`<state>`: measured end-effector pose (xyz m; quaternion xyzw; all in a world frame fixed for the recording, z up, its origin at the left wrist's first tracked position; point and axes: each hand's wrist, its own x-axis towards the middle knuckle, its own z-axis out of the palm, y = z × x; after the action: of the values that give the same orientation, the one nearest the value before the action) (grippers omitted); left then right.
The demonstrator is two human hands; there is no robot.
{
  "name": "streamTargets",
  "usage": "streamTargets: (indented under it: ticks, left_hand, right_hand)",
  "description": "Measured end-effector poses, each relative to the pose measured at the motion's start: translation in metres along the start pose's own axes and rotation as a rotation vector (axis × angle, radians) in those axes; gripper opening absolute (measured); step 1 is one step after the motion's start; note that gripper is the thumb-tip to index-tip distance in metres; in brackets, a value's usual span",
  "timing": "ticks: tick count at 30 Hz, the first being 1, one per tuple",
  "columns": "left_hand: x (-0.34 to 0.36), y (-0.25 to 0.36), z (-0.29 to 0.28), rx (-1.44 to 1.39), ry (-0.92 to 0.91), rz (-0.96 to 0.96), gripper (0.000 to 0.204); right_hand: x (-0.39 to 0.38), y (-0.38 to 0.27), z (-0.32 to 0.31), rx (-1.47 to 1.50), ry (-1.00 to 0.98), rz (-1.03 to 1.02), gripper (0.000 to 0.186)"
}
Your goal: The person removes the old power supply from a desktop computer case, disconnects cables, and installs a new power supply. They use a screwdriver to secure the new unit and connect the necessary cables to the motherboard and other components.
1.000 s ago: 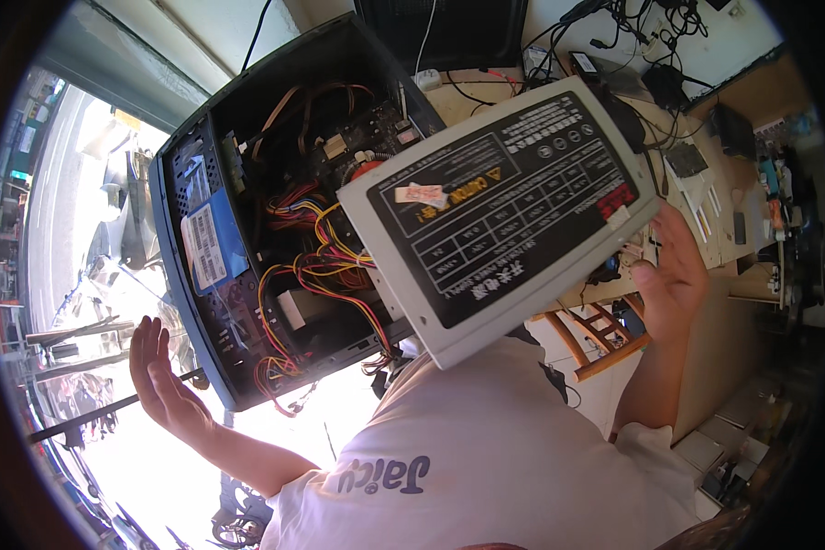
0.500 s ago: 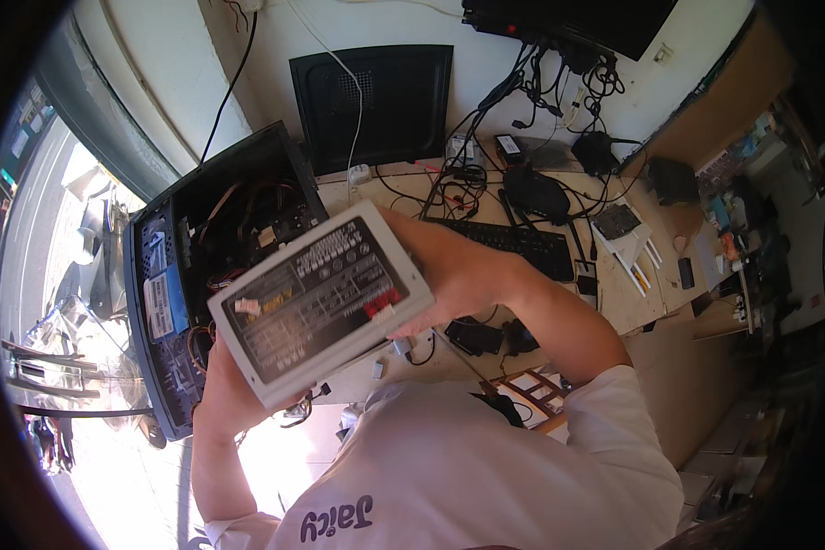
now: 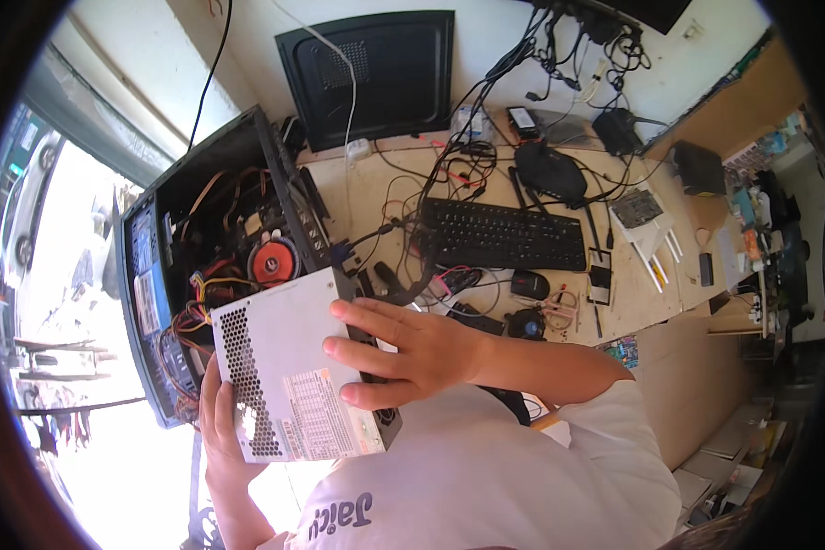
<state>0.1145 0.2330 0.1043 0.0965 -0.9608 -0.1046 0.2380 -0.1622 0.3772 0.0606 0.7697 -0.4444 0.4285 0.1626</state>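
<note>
A grey metal computer power supply (image 3: 293,335) is held between my hands, tilted, with a honeycomb vent and a printed label facing up. My left hand (image 3: 222,426) grips its left edge, the fingers partly hidden behind it. From the right, my right hand (image 3: 408,353) rests its spread fingertips on the upper face and steadies the near side. Just beyond the unit stands an opened black computer case (image 3: 266,151). Inside it are a round red and black cooler (image 3: 273,263) and bundles of coloured wires (image 3: 197,307), partly covered by the power supply.
On the bench (image 3: 348,192) lie a black keyboard (image 3: 504,234), a mouse (image 3: 530,284), scissors (image 3: 561,310) and a black router (image 3: 548,172) among tangled cables. A black side panel (image 3: 367,82) leans on the wall. A circuit board (image 3: 636,209) lies to the right.
The power supply has been turned over and lowered toward me, so the vented face replaces the dark label. My right hand has shifted onto its upper face. The red cooler has come into view.
</note>
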Motion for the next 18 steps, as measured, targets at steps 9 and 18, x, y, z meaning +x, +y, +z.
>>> streamTargets:
  ticks: [9, 18]
  left_hand:
    - [-0.05, 0.015, 0.008, -0.467, 0.039, -0.396, 0.089]
    - [-0.056, 0.044, 0.003, -1.062, 0.303, -0.776, 0.093]
  right_hand:
    - [-0.024, -0.001, 0.037, 0.167, 0.171, 0.032, 0.059]
    - [-0.023, -0.002, 0.035, 0.283, 0.154, 0.1, 0.068]
